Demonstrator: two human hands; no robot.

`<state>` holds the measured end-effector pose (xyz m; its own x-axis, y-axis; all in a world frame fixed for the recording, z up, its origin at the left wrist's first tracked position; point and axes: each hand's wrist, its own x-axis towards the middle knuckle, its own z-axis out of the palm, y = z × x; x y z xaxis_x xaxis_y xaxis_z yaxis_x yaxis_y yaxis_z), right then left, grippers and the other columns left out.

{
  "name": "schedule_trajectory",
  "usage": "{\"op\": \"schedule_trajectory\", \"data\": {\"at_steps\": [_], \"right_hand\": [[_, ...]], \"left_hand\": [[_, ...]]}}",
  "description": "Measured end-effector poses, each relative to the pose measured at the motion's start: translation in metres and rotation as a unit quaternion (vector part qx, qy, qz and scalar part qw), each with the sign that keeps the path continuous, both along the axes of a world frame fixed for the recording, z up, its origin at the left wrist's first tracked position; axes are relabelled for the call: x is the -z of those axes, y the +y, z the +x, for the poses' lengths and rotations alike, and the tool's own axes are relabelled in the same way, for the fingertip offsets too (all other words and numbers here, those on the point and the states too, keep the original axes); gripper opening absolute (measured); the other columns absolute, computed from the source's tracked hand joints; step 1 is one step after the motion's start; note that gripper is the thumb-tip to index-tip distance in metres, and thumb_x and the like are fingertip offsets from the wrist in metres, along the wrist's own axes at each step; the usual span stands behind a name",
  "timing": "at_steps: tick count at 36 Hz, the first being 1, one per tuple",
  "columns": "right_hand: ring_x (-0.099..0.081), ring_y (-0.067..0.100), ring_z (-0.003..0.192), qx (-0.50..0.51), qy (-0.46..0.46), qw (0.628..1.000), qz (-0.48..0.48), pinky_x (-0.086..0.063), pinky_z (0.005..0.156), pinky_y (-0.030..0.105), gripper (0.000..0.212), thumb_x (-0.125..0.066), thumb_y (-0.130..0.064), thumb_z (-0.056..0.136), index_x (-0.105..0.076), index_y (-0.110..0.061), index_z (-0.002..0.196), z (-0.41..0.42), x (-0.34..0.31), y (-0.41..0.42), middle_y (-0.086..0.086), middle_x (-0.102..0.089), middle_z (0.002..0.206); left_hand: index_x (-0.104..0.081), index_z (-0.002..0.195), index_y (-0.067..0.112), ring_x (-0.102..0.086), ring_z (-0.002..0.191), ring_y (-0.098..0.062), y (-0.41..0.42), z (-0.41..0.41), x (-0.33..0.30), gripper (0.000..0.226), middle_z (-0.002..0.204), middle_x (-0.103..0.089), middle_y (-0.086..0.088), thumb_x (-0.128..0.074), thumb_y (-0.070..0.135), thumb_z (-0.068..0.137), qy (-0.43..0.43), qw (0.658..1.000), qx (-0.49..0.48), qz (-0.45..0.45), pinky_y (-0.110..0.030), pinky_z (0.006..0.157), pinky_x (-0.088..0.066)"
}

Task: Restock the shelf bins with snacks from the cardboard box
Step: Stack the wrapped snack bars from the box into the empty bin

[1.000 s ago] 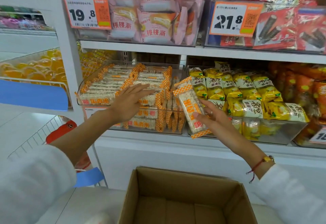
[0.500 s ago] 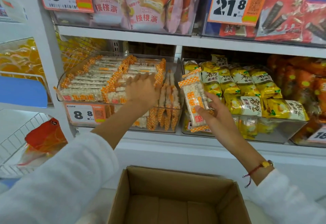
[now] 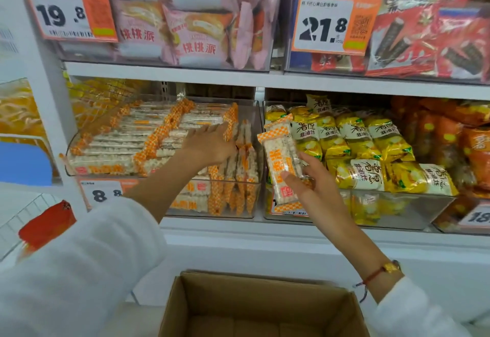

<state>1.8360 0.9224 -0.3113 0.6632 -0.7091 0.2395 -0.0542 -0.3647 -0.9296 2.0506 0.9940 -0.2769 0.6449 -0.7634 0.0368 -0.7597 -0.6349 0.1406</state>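
Right hand (image 3: 315, 190) pinched one orange-checked snack packet (image 3: 282, 169) upright before the clear bin (image 3: 258, 129), left hand (image 3: 209, 143) lay flat-fingered, holding nothing, on stacked packets (image 3: 138, 143) inside; cardboard box (image 3: 238, 307) below; packet best slotted edgewise into the right-hand row.

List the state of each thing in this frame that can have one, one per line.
cardboard box: flaps open, visible part of the inside bare.
orange-checked snack packet: held upright in front of the bins, not yet placed.
right hand: grips that packet.
left hand: fingers straight, resting on the packets in the bin.
clear bin: nearly full of orange-checked packets.
yellow-snack bin: stocked.
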Motion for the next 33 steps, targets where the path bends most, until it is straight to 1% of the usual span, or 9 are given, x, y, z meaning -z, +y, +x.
{"op": "schedule_trajectory", "data": {"at_steps": [2, 7, 11, 14, 20, 23, 27, 30, 33], "right_hand": [[-0.046, -0.030, 0.077, 0.001, 0.003, 1.000, -0.001, -0.042, 0.069, 0.008, 0.052, -0.059, -0.027, 0.094, -0.039, -0.030, 0.141, 0.002, 0.000, -0.001, -0.010, -0.051, 0.120], [-0.049, -0.017, 0.085, -0.001, 0.009, 1.000, -0.004, -0.046, 0.077, 0.018, 0.053, -0.060, -0.028, 0.093, -0.039, -0.031, 0.142, 0.002, -0.002, 0.000, -0.009, -0.050, 0.123], [-0.049, -0.030, 0.072, -0.010, 0.011, 1.000, 0.001, -0.046, 0.059, 0.008, 0.051, -0.058, -0.023, 0.094, -0.038, -0.026, 0.142, 0.000, -0.005, 0.004, -0.020, -0.050, 0.102], [-0.053, -0.024, 0.074, -0.016, 0.018, 1.000, 0.009, -0.047, 0.061, 0.011, 0.051, -0.059, -0.023, 0.094, -0.039, -0.025, 0.141, -0.001, -0.004, 0.006, -0.016, -0.054, 0.104], [-0.052, -0.019, 0.080, -0.034, 0.022, 0.999, 0.013, -0.043, 0.064, 0.009, 0.046, -0.058, -0.025, 0.095, -0.039, -0.031, 0.136, -0.007, -0.007, 0.016, -0.025, -0.049, 0.098], [-0.049, -0.013, 0.091, -0.036, 0.023, 0.999, 0.007, -0.042, 0.064, 0.006, 0.043, -0.058, -0.024, 0.095, -0.039, -0.033, 0.132, -0.008, -0.007, 0.018, -0.030, -0.044, 0.095], [-0.049, -0.020, 0.081, -0.048, 0.029, 0.998, 0.003, -0.045, 0.070, 0.011, 0.042, -0.058, -0.024, 0.094, -0.038, -0.034, 0.130, -0.007, -0.007, 0.017, -0.032, -0.044, 0.096], [-0.048, -0.016, 0.086, -0.053, 0.024, 0.998, 0.007, -0.045, 0.069, 0.013, 0.042, -0.059, -0.024, 0.094, -0.040, -0.032, 0.131, -0.006, -0.007, 0.014, -0.030, -0.045, 0.096], [-0.048, -0.018, 0.083, -0.054, 0.025, 0.998, 0.008, -0.045, 0.065, 0.012, 0.037, -0.059, -0.023, 0.094, -0.039, -0.036, 0.123, -0.004, -0.005, 0.013, -0.031, -0.046, 0.095]], "left_hand": [[-0.002, 0.154, 0.024, -0.001, 0.148, -0.025, 0.000, 0.004, -0.001, 0.064, 0.162, -0.004, -0.004, -0.028, 0.049, 0.101, 0.031, 0.999, 0.000, 0.012, -0.046, 0.119, -0.005], [0.006, 0.153, 0.029, 0.010, 0.148, -0.020, 0.004, 0.007, -0.011, 0.068, 0.161, 0.007, 0.002, -0.015, 0.062, 0.097, 0.137, 0.990, 0.015, 0.003, -0.045, 0.119, 0.006], [-0.014, 0.153, 0.019, -0.008, 0.148, -0.020, 0.029, -0.011, -0.015, 0.058, 0.161, -0.012, -0.002, -0.019, 0.047, 0.103, 0.028, 0.984, 0.015, -0.175, -0.039, 0.120, -0.004], [-0.023, 0.152, 0.013, -0.015, 0.147, -0.018, 0.065, -0.028, -0.002, 0.053, 0.158, -0.022, -0.004, -0.024, 0.037, 0.105, -0.025, 0.958, 0.030, -0.283, -0.032, 0.120, -0.010], [-0.021, 0.152, 0.015, -0.011, 0.148, -0.021, 0.102, -0.017, 0.044, 0.072, 0.158, -0.021, -0.002, -0.001, 0.049, 0.092, -0.093, 0.982, 0.062, -0.152, -0.035, 0.120, -0.004], [-0.020, 0.152, 0.016, -0.010, 0.148, -0.019, 0.099, -0.012, 0.040, 0.067, 0.158, -0.021, -0.001, -0.004, 0.046, 0.094, -0.113, 0.980, 0.070, -0.148, -0.035, 0.120, -0.003], [-0.011, 0.153, 0.021, -0.001, 0.148, -0.013, 0.098, -0.006, 0.038, 0.067, 0.159, -0.011, 0.005, 0.002, 0.049, 0.094, -0.142, 0.974, 0.086, -0.154, -0.030, 0.118, 0.005], [-0.015, 0.153, 0.023, -0.008, 0.148, -0.015, 0.100, 0.006, 0.047, 0.072, 0.159, -0.019, 0.004, 0.006, 0.054, 0.091, -0.131, 0.978, 0.098, -0.128, -0.033, 0.120, 0.002], [-0.011, 0.152, 0.030, -0.002, 0.147, -0.007, 0.099, 0.022, 0.042, 0.073, 0.158, -0.013, 0.011, 0.008, 0.060, 0.088, -0.097, 0.979, 0.139, -0.112, -0.027, 0.118, 0.007]]}}
